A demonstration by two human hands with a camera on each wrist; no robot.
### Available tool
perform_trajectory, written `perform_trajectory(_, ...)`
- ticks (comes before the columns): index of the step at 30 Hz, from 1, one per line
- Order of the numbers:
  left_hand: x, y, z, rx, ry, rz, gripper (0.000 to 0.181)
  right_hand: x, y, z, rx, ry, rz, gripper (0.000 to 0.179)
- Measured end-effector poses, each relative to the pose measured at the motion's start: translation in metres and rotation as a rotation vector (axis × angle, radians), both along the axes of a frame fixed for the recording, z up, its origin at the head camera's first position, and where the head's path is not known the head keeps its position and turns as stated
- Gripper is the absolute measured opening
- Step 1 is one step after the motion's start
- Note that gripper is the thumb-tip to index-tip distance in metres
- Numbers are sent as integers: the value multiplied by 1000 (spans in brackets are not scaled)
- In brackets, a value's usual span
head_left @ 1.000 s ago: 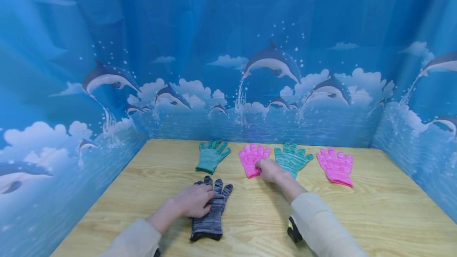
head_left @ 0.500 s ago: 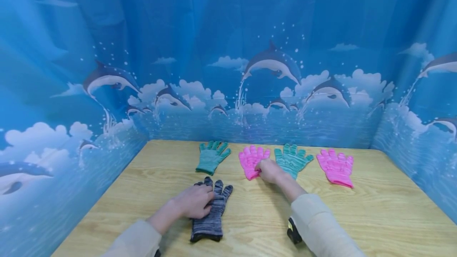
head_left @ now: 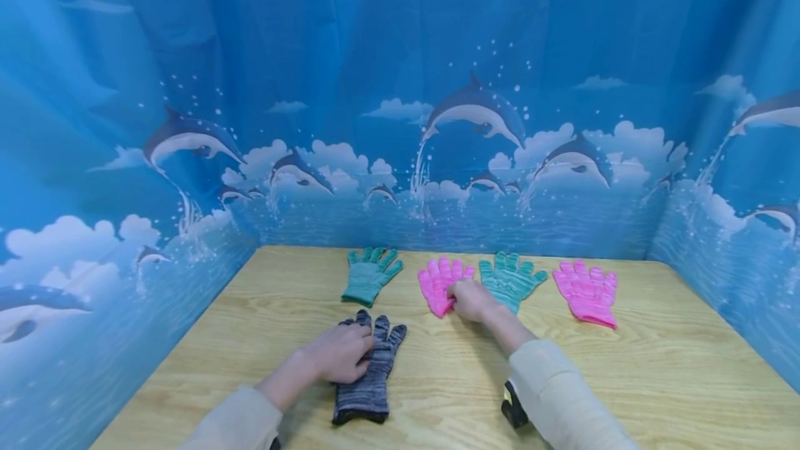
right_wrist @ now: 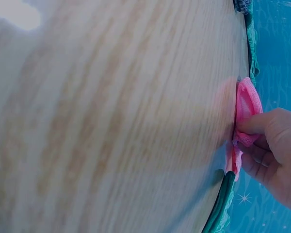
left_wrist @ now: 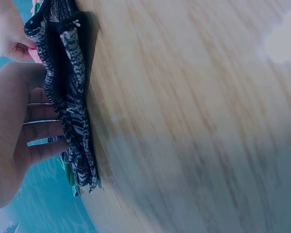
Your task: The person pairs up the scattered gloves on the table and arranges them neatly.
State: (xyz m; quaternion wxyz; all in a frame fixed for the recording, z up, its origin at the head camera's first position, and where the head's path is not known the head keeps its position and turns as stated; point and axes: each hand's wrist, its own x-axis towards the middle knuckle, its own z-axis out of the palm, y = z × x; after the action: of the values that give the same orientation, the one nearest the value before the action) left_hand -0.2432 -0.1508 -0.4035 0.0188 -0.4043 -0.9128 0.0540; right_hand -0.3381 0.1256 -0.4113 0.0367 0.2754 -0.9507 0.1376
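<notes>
My left hand (head_left: pixel 337 353) rests on a dark grey and black striped knit glove (head_left: pixel 370 387) that lies flat, fingers pointing away. In the left wrist view its fingers (left_wrist: pixel 43 128) are fairly straight and touch the grey glove (left_wrist: pixel 77 97). Farther off, my right hand (head_left: pixel 473 298) is at the cuff end of a pink glove (head_left: pixel 434 287). The right wrist view shows thumb and fingers pinching the raised edge of this pink glove (right_wrist: pixel 247 99). Just right of it lies a green striped glove (head_left: pixel 511 280), its cuff partly hidden by the hand.
Another green glove (head_left: pixel 370 276) lies at the back left, and a second pink glove (head_left: pixel 587 294) at the back right. All lie on a wood-grain table (head_left: pixel 262 311). A blue dolphin-print curtain (head_left: pixel 375 54) encloses the back and sides.
The pinched pink glove has shifted very slightly toward me at its cuff. Both hands stay nearly in place, and the other gloves have not moved.
</notes>
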Motion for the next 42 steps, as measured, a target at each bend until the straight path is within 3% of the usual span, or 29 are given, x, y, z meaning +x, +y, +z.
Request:
perform_trajectory(8,0,-1,0,6,11,-6,10,-1,4,1,-42,16,-10,19)
perform_trajectory(16,1,0,0,-3,19,3,12,0,6,15,-89,35,-57,17)
perform_trajectory(23,0,0,-2,1,-6,6,11,1,11,22,-150,120,-70,11)
perform_trajectory(37,0,-1,1,3,23,-8,13,6,30,47,-344,49,-69,3)
perform_trajectory(42,0,-1,2,6,12,-4,12,10,37,52,-392,81,-61,8)
